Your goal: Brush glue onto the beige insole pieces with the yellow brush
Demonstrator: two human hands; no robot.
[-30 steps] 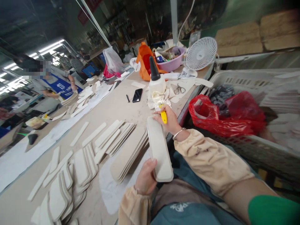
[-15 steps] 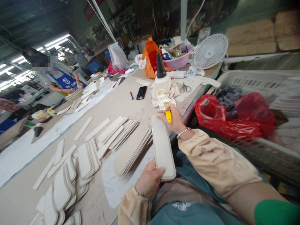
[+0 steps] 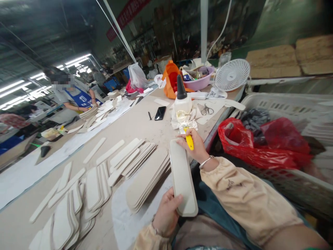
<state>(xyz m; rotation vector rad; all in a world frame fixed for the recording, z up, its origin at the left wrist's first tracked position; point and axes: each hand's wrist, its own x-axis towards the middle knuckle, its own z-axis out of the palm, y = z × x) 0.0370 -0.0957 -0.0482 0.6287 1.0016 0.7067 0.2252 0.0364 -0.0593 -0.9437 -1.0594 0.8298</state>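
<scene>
My left hand (image 3: 168, 210) is closed on the near end of a long pale board piece (image 3: 184, 184) with rounded corners, thumb on top. At the far end, my right hand (image 3: 196, 146) touches the same piece while its fingers are closed round a tool with a yellow handle (image 3: 189, 139). The tool's working end is too unclear to name. Just left of the held piece lies a stack of similar wide pieces (image 3: 147, 177). Beyond my right hand stands a white bottle with a black nozzle (image 3: 183, 104), set among crumpled, stained wrapping.
Several narrower strips (image 3: 95, 189) spread over the table's left. A black phone (image 3: 160, 113), scissors (image 3: 206, 109), an orange bag (image 3: 170, 81), a purple basin (image 3: 199, 82) and a white fan (image 3: 232, 74) lie farther off. A crate (image 3: 281, 99) with a red bag (image 3: 281, 146) stands right. A co-worker (image 3: 78, 93) handles pieces.
My view has tilted up, so the table and both hands appear lower. Both hands keep their hold on the piece, and the yellow-handled tool stays in my right hand.
</scene>
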